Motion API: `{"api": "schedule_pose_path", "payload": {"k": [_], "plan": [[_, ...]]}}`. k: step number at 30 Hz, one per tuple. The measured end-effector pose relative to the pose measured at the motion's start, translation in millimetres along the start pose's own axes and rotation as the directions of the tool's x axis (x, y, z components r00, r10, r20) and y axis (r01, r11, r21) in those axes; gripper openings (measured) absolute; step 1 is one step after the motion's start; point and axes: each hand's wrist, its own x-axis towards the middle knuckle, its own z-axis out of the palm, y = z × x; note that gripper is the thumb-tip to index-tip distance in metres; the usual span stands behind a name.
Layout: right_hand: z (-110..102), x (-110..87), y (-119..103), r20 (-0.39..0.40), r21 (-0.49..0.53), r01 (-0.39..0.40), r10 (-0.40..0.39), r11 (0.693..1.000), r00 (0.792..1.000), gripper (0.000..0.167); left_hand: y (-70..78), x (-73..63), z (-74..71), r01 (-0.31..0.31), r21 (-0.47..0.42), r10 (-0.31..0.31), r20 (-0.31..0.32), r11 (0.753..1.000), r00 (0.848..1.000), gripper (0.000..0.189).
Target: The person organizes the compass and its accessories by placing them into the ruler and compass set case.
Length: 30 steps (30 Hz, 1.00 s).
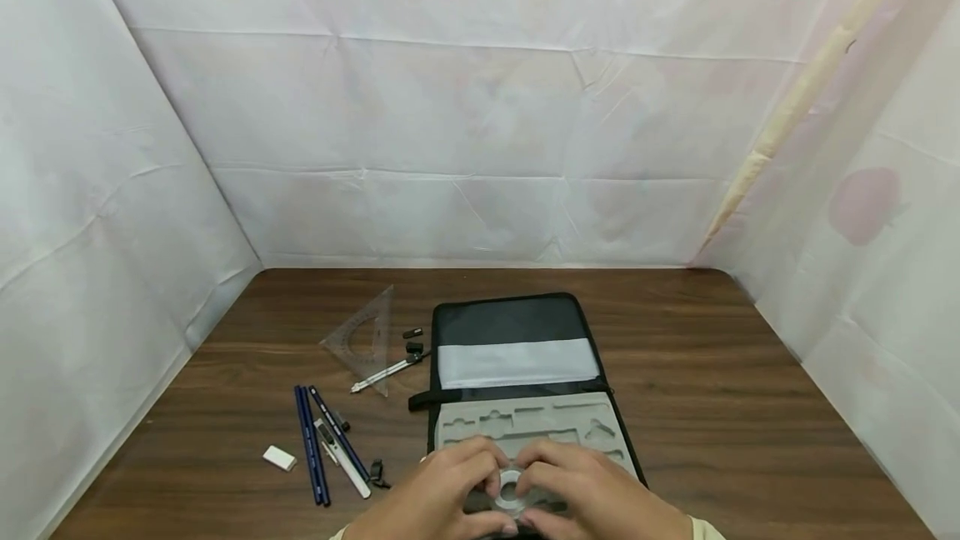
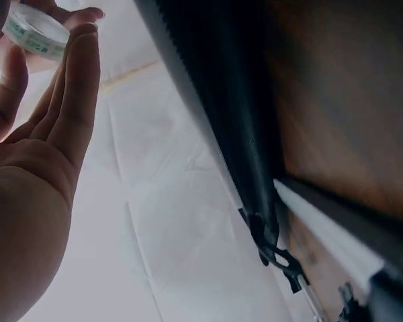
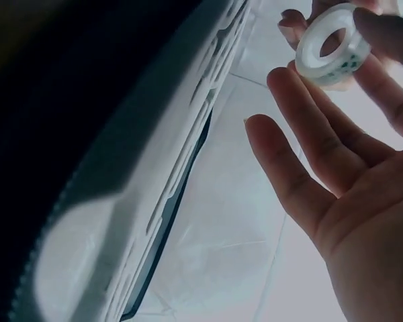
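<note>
Left hand (image 1: 461, 486) and right hand (image 1: 592, 490) angled inward, pinching tape roll (image 3: 313, 56) between them, green print (image 3: 349, 66) visible only in wrist views

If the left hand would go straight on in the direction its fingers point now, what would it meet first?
The left hand would first meet the roll of tape, which it seems to touch; the right hand is apparently just beyond, though depth is unclear.

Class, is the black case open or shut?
Open. The black case lies spread out, exposing its slotted grey tray.
</note>
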Motion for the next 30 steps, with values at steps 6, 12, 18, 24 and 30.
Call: {"api": "schedule_pose_path", "payload": {"k": [6, 12, 18, 24, 30], "plan": [[-5, -3.0, 3, 0.0, -0.002, -0.02, 0.02, 1.0, 1.0, 0.02, -2.1, 0.5, -0.4, 0.028, 0.033, -0.029, 0.044, 0.999, 0.999, 0.024], [-26, -15.2, 9, -0.104, -0.123, -0.082, 0.069, 0.989, 0.992, 0.027, -11.1, -7.0, -0.4, -0.054, 0.398, 0.004, 0.127, 0.916, 0.992, 0.037], [-48, -24.8, 15, -0.187, -0.177, -0.214, 0.18, 0.961, 0.966, 0.029, -14.4, -8.0, 2.6, -0.087, 0.543, -0.022, 0.191, 0.835, 0.981, 0.035], [-54, -30.8, 18, -0.211, -0.247, -0.287, 0.237, 0.926, 0.948, 0.026, -14.8, -8.2, -1.7, -0.045, 0.546, -0.062, 0.176, 0.837, 0.982, 0.032], [-54, -37.7, 22, -0.156, -0.282, -0.361, 0.329, 0.889, 0.931, 0.025, -23.2, -9.9, -6.1, -0.022, 0.522, -0.042, 0.109, 0.853, 0.993, 0.031]]}}
